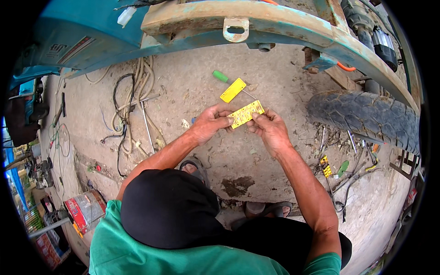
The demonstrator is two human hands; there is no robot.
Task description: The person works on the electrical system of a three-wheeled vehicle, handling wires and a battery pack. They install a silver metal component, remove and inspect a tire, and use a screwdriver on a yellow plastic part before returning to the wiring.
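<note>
A yellow strip with a row of round metal terminals, like a terminal block, is held up between my two hands above the ground. My left hand pinches its left end between thumb and fingers. At the other end, my right hand grips it, with the thumb over the terminals. Just beyond the strip lies a screwdriver with a green handle and a thin metal shaft. A flat yellow plate rests across that shaft and hides part of it.
A worn vehicle frame arches across the far side, with a black tire at the right. Beige hoses and a metal rod lie at left. A yellow-and-black piece sits among cables at right.
</note>
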